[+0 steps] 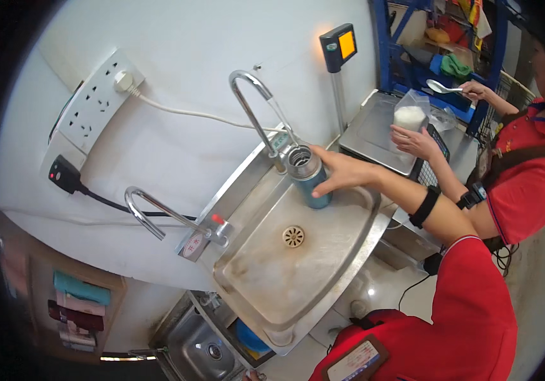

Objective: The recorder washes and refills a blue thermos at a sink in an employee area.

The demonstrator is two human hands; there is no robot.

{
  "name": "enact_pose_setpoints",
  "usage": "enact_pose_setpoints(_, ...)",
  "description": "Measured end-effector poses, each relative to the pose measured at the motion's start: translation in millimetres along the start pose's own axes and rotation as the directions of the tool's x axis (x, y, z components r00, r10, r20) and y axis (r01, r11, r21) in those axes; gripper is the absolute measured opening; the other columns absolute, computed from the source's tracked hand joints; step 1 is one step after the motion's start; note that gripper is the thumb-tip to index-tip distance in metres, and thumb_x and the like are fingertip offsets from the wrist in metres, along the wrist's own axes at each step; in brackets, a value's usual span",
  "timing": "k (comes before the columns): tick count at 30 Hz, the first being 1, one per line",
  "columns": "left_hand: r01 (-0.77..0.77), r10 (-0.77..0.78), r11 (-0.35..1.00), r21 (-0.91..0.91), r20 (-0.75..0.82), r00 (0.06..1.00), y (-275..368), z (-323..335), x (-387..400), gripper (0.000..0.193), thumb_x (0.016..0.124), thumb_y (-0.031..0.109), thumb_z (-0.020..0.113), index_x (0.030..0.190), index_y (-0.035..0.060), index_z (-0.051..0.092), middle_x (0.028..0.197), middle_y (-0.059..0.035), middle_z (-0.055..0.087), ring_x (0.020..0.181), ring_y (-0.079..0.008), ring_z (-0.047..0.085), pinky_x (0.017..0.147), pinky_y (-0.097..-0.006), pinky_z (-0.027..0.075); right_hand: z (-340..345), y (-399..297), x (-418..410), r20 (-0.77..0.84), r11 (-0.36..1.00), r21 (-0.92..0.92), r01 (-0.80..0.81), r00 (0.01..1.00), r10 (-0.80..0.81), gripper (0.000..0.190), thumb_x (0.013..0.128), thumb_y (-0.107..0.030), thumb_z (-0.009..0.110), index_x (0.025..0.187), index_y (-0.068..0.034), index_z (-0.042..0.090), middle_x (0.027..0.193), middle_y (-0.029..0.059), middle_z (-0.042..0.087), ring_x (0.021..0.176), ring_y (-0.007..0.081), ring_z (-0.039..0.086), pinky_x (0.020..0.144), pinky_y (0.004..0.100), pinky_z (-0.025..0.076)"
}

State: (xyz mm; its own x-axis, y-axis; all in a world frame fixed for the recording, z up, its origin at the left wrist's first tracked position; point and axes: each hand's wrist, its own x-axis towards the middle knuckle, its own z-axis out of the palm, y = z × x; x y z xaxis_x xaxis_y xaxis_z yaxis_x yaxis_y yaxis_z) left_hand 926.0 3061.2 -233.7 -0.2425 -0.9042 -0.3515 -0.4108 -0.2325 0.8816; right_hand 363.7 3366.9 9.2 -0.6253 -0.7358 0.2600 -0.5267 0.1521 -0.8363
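My right hand (344, 169) is wrapped around a blue vacuum flask (314, 188) with a bare steel neck and no lid on it. The flask stands tilted at the back right of a steel sink basin (296, 276). A thin stream of water runs from the curved chrome faucet (248, 102) to the flask's mouth. Only a small part of my left hand (252, 376) shows at the bottom edge, by a small greyish thing that I cannot make out.
A second chrome faucet (151, 212) with a red lever stands left. A power strip (94, 105) hangs on the wall. At right, a co-worker holds a white spoon (444, 88) and a bag of white powder or grains (409, 116) over a scale (372, 128). A lower sink (201, 352) lies below left.
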Motion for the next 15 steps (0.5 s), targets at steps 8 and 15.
enact_pose_setpoints(8,0.003,-0.005,0.995,0.096,0.017,1.0,8,1,-10,0.047,0.078,0.016,0.058,0.117,-0.0048,0.044,0.102,-0.0159,0.052,0.079,-0.0217,0.053,0.061,-0.0291,0.047,11,-9,-8,-0.158,0.986,-0.01,-0.167,0.974,0.163,0.081,0.057,-0.021,0.073,0.124,0.0,0.033,0.114,0.0174,0.05,0.108,0.025,0.047,0.093,0.032,0.035)
enact_pose_setpoints(15,-0.009,0.013,0.996,0.092,-0.043,0.999,-7,-9,-8,0.046,0.077,0.015,0.059,0.117,-0.0046,0.045,0.104,-0.0166,0.051,0.078,-0.0215,0.053,0.059,-0.0281,0.047,18,-8,-10,-0.228,0.991,0.009,-0.135,0.964,0.133,0.079,0.057,-0.021,0.074,0.122,0.0,0.034,0.112,0.0161,0.051,0.105,0.025,0.048,0.092,0.0323,0.036)
